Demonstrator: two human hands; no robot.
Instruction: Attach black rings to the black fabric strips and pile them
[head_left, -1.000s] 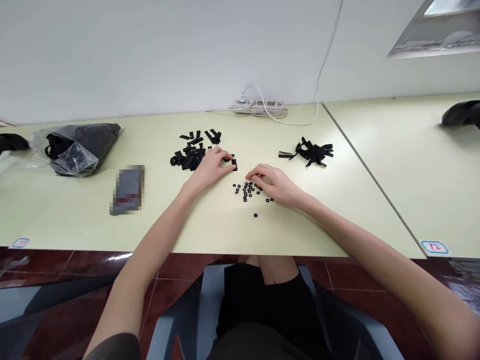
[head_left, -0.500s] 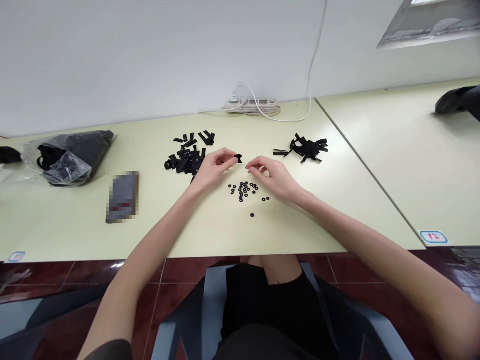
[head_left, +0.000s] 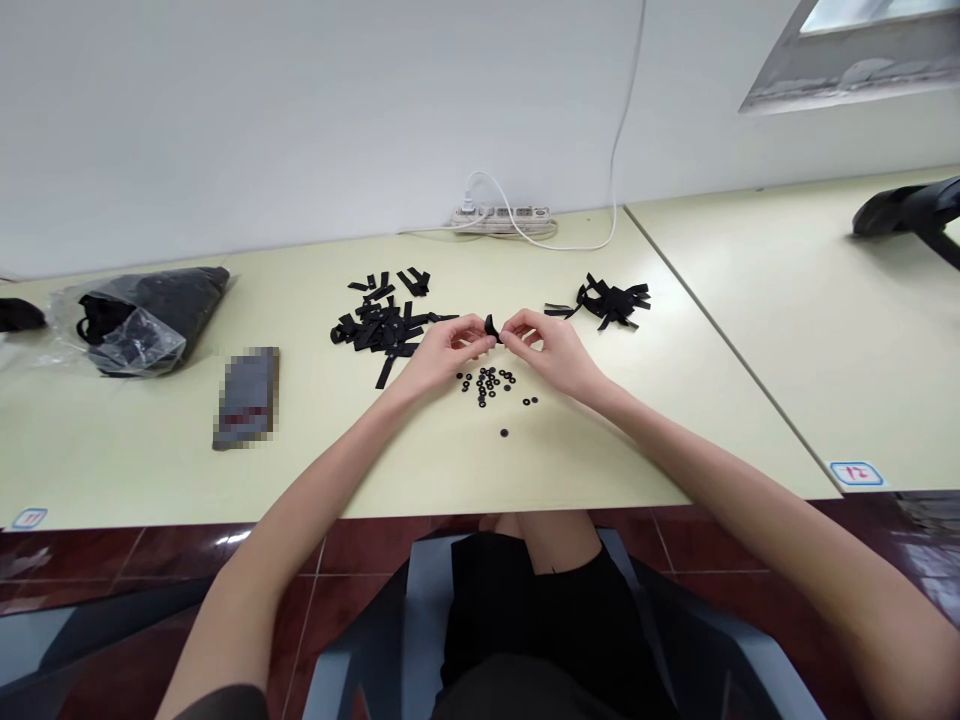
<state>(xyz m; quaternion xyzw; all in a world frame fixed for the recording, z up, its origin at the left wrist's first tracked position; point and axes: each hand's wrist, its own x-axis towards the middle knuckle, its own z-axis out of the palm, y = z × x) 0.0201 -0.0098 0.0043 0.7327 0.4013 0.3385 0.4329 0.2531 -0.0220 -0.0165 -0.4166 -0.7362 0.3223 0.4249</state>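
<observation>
Between the fingertips of both hands a short black fabric strip (head_left: 491, 327) is held, bent or folded, just above the tabletop. My left hand (head_left: 456, 343) pinches it from the left, and my right hand (head_left: 541, 340) grips its other side with thumb and forefinger. Whether a small part is also in my fingers is hidden. Below the hands lie several small black rings and discs (head_left: 486, 385), with a single disc (head_left: 504, 433) nearer to me. A pile of black strips (head_left: 379, 325) lies to the left of my left hand, and a smaller strip pile (head_left: 615, 302) lies beyond my right hand.
A blurred-out dark rectangular object (head_left: 246, 398) and a clear plastic bag of black material (head_left: 150, 315) lie at left. Against the wall is a power strip (head_left: 506, 218) with a white cable. A black curved object (head_left: 900, 210) stands on the neighbouring table.
My right hand has closed in on the strip beside my left hand, and both now hold it. The left hand has shifted slightly right and the strip has turned.
</observation>
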